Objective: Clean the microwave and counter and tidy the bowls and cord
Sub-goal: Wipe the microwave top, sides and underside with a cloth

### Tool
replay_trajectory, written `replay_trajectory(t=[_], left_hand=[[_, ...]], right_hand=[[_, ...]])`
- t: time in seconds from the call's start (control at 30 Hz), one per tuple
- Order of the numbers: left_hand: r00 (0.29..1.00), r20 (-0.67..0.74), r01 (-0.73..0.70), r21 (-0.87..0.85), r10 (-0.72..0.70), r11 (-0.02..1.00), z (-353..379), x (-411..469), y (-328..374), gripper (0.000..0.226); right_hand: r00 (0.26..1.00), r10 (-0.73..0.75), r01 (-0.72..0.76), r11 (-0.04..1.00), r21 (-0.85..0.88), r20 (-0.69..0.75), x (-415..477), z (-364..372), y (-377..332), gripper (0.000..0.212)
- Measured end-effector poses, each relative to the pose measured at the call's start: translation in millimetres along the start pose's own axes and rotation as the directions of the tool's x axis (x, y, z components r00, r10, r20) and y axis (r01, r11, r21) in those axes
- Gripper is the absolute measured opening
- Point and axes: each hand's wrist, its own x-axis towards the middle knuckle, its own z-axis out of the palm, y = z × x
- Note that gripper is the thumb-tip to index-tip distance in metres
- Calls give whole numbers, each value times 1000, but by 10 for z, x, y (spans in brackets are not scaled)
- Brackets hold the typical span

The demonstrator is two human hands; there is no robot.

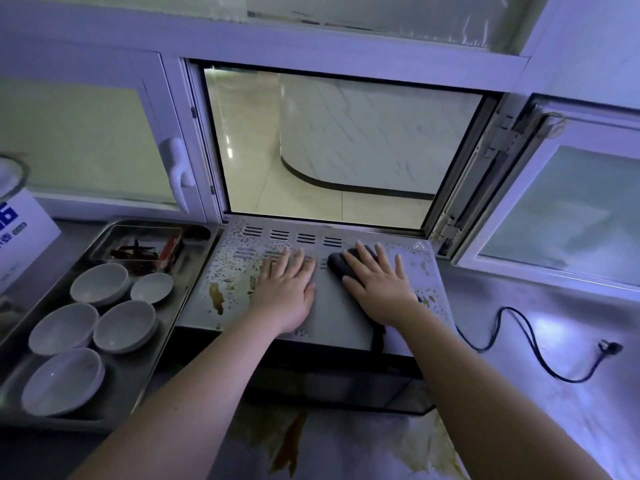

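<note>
Dim bluish light, brighter through the window (346, 147), wide-angle bending at edges

A window opening (346, 143) shows tiled floor (294, 199) beyond, with a white handle (180, 171) and a blue-printed box (20, 237) to its left.

On microwave (332, 303) top, far right corner: small warning triangle (419, 245), wavy lines inside, no legible words.
On white box (33, 233), left edge: large blue print (7, 213), cut off, unreadable.
</note>
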Motion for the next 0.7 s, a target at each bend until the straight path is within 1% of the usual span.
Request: replay_trajectory(t=[0.17, 0.3, 0.4, 0.57, 0.7], left_hand=[[1000, -5, 0, -13, 0, 1000, 12, 20, 9, 55], [1000, -24, -2, -33, 2, 999, 16, 33, -2, 55], [1000, -19, -6, -61, 5, 998, 0, 28, -6, 56], [999, -37, 15, -124, -20, 992, -12, 38, -40, 58], [999, -35, 10, -82, -13, 997, 5, 18, -40, 56]], right_hand=[[997, 76, -76, 997, 13, -12, 654, -115, 43, 56], [995, 98, -98, 995, 18, -23, 815, -136, -5, 56], [999, 34, -34, 999, -1, -26, 618, -107, -49, 56], [991, -133, 133, 991, 5, 1, -165, 16, -128, 57], [963, -264, 265, 964, -17, 55, -751, 58, -58, 58]])
